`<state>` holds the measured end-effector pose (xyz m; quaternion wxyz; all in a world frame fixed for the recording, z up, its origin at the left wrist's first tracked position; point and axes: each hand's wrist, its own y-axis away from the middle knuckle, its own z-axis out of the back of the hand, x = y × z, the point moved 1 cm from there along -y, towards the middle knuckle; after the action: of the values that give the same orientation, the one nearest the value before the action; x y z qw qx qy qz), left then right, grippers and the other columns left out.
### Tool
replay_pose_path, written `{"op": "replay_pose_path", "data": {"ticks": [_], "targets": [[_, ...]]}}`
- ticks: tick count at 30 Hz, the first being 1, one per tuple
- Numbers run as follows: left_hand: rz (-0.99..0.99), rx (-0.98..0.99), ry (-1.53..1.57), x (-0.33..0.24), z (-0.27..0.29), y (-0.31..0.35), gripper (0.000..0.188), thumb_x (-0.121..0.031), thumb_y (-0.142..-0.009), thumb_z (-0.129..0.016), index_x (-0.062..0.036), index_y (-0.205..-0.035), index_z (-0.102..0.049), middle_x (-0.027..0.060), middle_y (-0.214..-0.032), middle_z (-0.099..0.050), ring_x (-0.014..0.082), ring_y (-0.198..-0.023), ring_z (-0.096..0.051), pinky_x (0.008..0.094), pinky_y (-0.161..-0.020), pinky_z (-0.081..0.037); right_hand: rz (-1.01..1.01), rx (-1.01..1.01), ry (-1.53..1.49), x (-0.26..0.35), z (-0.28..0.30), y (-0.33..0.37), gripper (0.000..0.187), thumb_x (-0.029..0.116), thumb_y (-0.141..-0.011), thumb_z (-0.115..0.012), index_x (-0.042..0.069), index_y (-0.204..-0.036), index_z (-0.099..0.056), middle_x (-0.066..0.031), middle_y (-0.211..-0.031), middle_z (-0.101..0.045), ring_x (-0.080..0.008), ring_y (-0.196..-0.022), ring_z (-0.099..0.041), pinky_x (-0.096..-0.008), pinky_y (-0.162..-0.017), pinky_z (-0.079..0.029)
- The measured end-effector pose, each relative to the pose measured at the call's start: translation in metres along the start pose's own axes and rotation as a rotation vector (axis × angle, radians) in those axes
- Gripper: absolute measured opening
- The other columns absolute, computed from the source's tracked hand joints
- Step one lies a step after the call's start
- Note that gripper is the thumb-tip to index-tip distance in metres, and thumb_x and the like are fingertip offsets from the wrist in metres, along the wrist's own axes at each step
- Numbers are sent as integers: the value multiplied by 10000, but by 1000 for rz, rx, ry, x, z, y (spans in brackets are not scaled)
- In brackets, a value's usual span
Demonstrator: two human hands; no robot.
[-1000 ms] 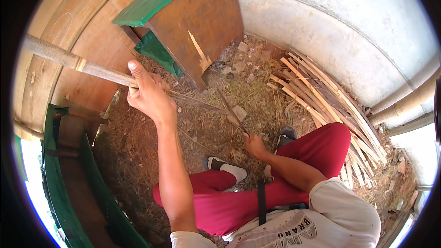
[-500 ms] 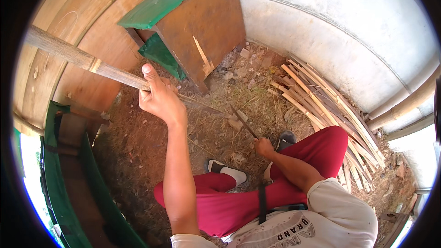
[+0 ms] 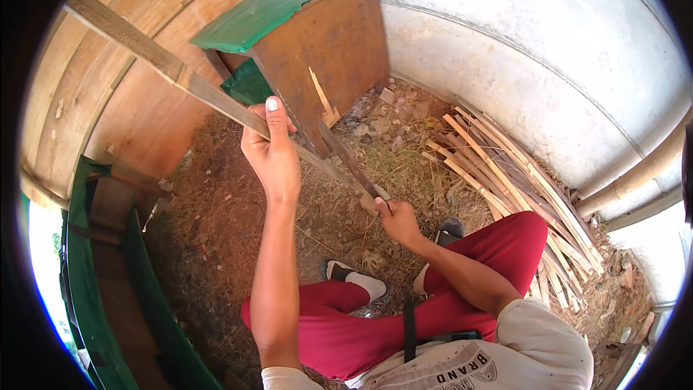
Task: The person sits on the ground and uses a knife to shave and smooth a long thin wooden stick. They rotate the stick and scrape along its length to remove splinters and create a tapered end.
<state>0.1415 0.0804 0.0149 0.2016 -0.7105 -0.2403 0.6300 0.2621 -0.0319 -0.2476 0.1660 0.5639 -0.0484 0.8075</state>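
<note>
My left hand [image 3: 274, 166] is wrapped round a long length of bamboo [image 3: 155, 54], its thumb pointing up. The bamboo slants from the upper left down toward the middle, and a node shows partway along it. My right hand [image 3: 401, 222] grips the handle of a long dark-bladed knife [image 3: 348, 161]. The blade points up and to the left, close to the bamboo's lower end; whether the two touch I cannot tell. That lower end reaches the straw-strewn ground near my right hand.
A pile of split bamboo strips [image 3: 516, 166] lies on the right by the pale wall [image 3: 520, 36]. Ahead stands a brown wooden box [image 3: 317, 50] with a green cover. Green sheeting [image 3: 90, 260] borders the left side. My bent legs [image 3: 354, 328] are below.
My right hand has risen with the knife, bringing its blade up beside the bamboo. The bamboo has shifted right and turned in my left hand, which has also moved a little to the right.
</note>
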Motion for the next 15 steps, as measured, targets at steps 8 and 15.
{"op": "replay_pose_path", "data": {"ticks": [8, 15], "targets": [[-87, -138, 209, 10, -25, 2, 472, -185, -1041, -521, -112, -636, -289, -47, -557, -262, 46, -459, -222, 262, -423, -140, -13, -13, 104, -89, -49, 15, 531, 407, -1034, -500, -51, -854, -700, -183, -527, -527, -296, -466, -528, -455, -523, -430], [-68, -196, 166, 16, 3, 6, 446, -177, -1027, -516, -102, -639, -310, -43, -545, -262, 54, -460, -241, 264, -426, -157, -87, 34, -22, -76, -48, 18, 534, 407, -1030, -506, -48, -816, -687, -202, -567, -572, -319, -506, -579, -466, -541, -443]]}}
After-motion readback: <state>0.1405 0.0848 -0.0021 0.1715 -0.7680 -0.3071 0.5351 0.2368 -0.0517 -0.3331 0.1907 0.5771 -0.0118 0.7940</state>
